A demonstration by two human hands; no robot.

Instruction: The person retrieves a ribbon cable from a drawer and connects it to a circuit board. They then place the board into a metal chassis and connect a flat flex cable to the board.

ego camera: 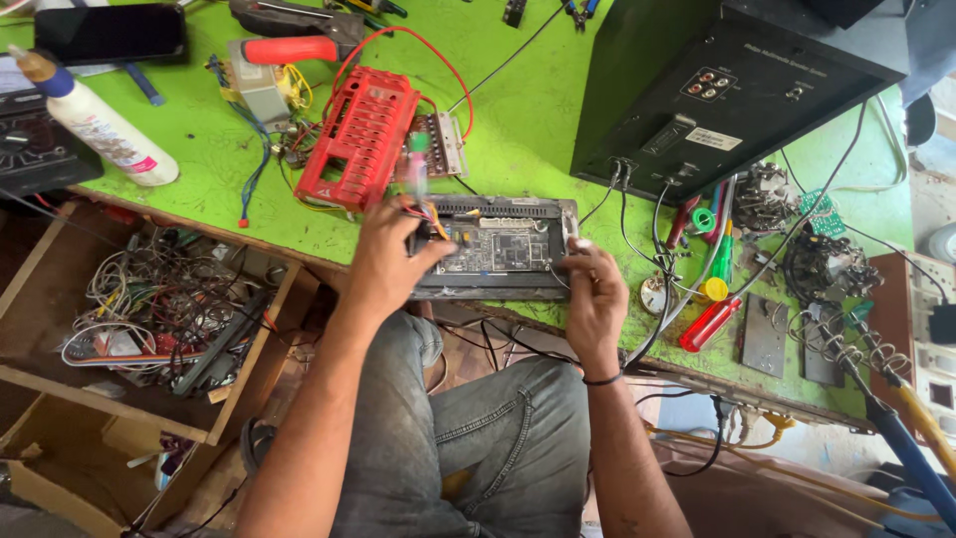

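Jeans-clad lap below circuit board unit (495,249) | unit at green surface (518,120) edge | left hand (388,261) grips its left end beside wires (423,211) | right hand (595,294) pinches its right edge | risk: unit could slide off the edge, wires snagging.

There is just the one view, from a camera on the person's head, looking steeply down and forward from close above. The green surface (518,110) fills the upper frame, the knees sit at bottom centre, and an open drawer (149,329) lies at lower left.
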